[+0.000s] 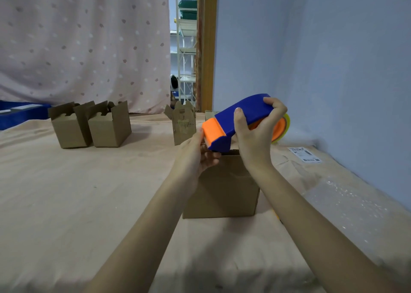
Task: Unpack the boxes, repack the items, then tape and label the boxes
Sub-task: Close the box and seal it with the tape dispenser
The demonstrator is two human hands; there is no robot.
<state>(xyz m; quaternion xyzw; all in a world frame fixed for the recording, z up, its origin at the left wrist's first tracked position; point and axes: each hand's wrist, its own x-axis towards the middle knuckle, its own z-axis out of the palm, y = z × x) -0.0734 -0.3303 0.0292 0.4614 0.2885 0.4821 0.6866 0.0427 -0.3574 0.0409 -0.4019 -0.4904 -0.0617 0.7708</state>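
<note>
Right hand (255,135) grips the blue tape dispenser (241,117) from above, thumb across the near side, fingers curled over the top, dispenser held in the air tilted down to the left. Left hand (195,157) is at the orange nose of the dispenser, fingers curled at the toothed edge; whether it pinches tape there, cannot tell. Table (77,192), covered in tan paper, fills most of the view. Behind it a pink dotted curtain (84,43) on the left, a pale blue wall (322,59) on the right. Closed cardboard box (224,190) sits on the table directly under both hands, flaps down, not touched by the dispenser as far as visible. Two open boxes (91,126) stand side by side, touching, well apart to the far left. Another open box (184,123) stands just behind the left hand. Bubble wrap (347,199) lies at the right edge by the wall. Shipping label (304,154) lies flat beyond it. Roll of clear tape (285,126) shows at the dispenser's back end.
</note>
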